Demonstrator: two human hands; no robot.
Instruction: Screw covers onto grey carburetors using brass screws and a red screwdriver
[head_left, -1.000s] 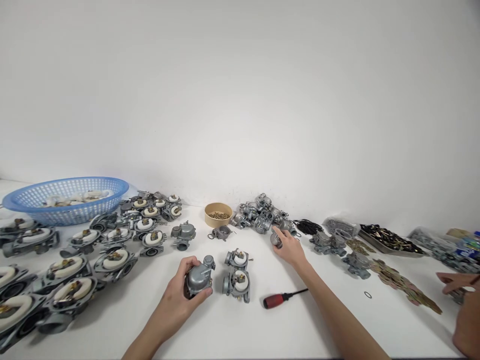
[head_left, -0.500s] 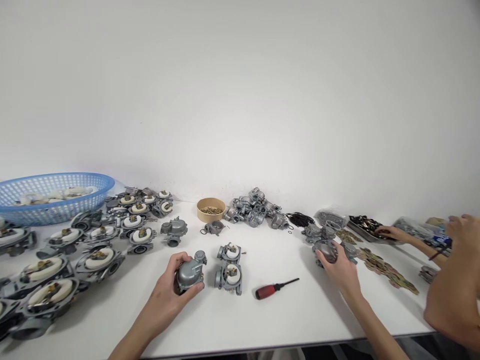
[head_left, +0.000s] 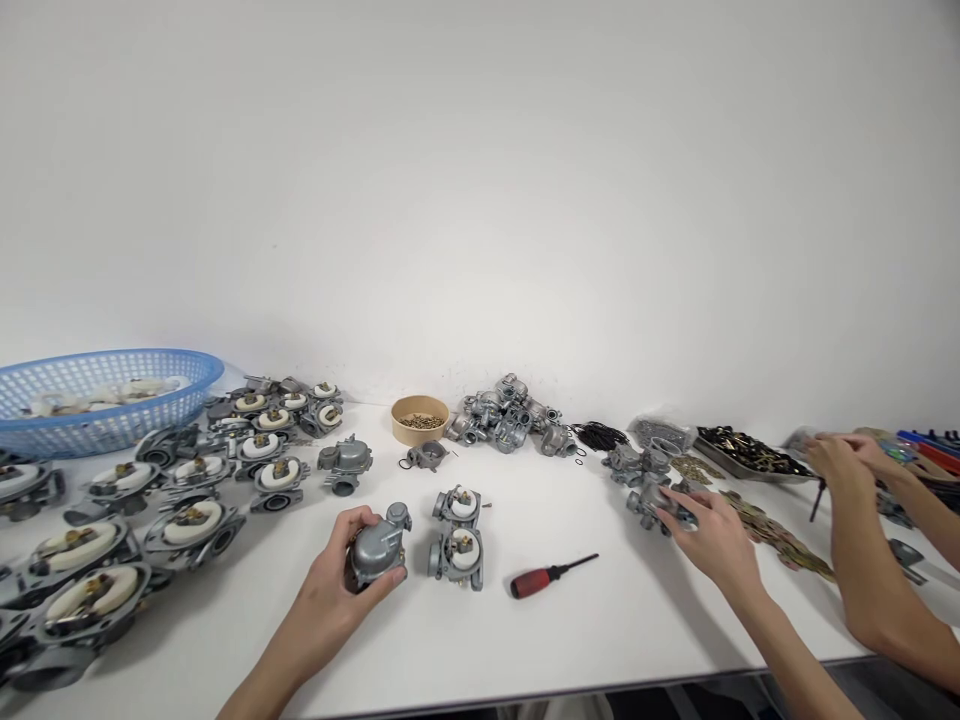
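Observation:
My left hand (head_left: 330,592) is closed around a grey carburetor with a rounded bowl (head_left: 377,545), holding it on the white table (head_left: 585,630). Just right of it lie two open carburetors with white floats (head_left: 457,545). My right hand (head_left: 716,545) reaches out to the right, its fingers gripping a grey metal part (head_left: 660,503) at a small cluster of similar castings. A red-handled screwdriver (head_left: 551,576) lies between my two arms.
Rows of float-topped carburetors (head_left: 187,500) fill the left, behind them a blue basket (head_left: 105,400). At the back stand a bowl of brass bits (head_left: 420,420), a heap of castings (head_left: 510,415), black rings (head_left: 600,437) and a tray (head_left: 750,455). A co-worker's hands (head_left: 847,460) work at far right.
My right hand carried a grey part from near the heap of castings rightwards to the cluster of castings. The co-worker's hands shifted at the far right. My left hand kept its hold.

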